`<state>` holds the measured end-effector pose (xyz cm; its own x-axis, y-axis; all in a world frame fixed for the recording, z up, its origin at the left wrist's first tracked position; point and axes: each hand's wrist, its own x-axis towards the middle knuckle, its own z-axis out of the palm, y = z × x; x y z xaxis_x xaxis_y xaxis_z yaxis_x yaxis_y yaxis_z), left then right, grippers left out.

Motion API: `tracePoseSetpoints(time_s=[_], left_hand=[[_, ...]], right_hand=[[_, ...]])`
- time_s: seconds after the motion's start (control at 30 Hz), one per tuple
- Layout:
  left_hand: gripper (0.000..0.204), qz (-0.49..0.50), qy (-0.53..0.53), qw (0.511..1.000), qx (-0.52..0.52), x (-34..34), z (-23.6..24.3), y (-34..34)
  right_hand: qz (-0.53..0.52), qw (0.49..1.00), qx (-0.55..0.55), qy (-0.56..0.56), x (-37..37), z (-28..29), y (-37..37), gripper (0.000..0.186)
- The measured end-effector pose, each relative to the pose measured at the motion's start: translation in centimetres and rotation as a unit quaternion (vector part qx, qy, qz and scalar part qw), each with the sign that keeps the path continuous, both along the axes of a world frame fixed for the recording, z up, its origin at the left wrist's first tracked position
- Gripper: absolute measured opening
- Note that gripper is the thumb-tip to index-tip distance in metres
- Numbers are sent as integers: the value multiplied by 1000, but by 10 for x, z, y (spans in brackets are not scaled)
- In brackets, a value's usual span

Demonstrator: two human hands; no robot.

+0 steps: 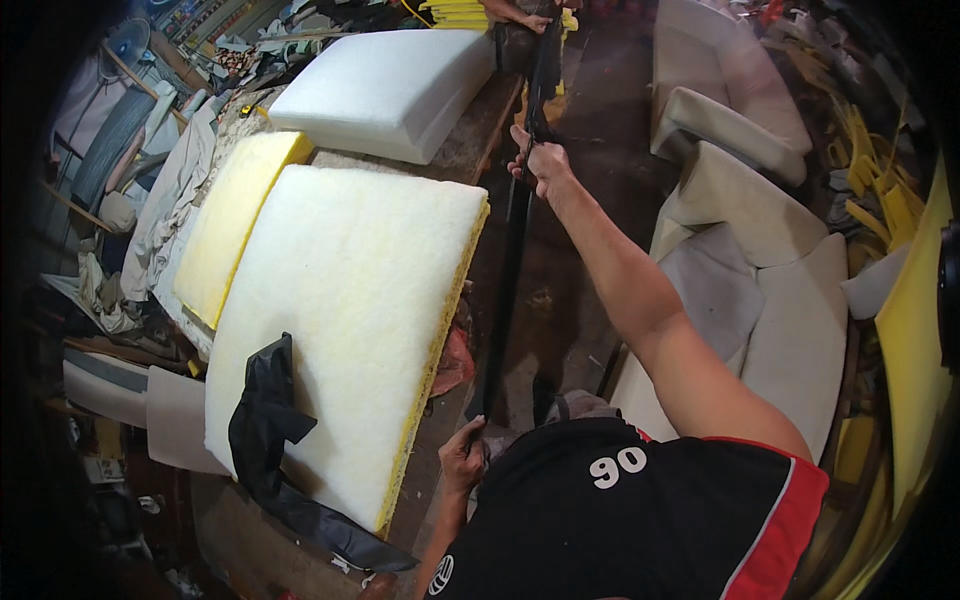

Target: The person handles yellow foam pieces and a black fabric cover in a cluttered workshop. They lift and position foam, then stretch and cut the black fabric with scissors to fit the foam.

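A long black fabric strip [507, 270] runs taut between my two hands and on toward a person at the far end. My left hand [462, 458], close to my body, pinches the near end of the strip. At the end of my outstretched arm, my right hand [542, 165] is closed around the strip farther along, where the cloth looks bunched. Beyond it, the other person's hand [537, 22] is at the strip's far part. To the left lies a thick foam cushion [350, 290], white on top with yellow edges; a folded black cloth piece [265, 420] drapes over its near side.
A white padded block [385, 85] and a yellow foam slab [235, 215] lie on the work table to the left. Pale upholstered sofas [790, 340] stand to my right. Yellow foam offcuts [870, 170] and a yellow sheet [915, 340] are at the far right. Cloth heaps [175, 200] line the left.
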<state>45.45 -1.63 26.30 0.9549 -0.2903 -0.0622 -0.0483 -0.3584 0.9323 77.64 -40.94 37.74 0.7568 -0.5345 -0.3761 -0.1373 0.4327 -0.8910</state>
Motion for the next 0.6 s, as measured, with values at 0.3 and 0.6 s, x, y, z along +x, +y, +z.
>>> tracePoseSetpoints(time_s=[0.3,0.6], left_hand=[[20,93,31,995,11,11,0,9],[17,166,60,984,-34,33,-26,43]], right_hand=[[-13,1000,1,1,60,-12,-23,46],[-59,998,-33,-5,132,-11,-49,45]])
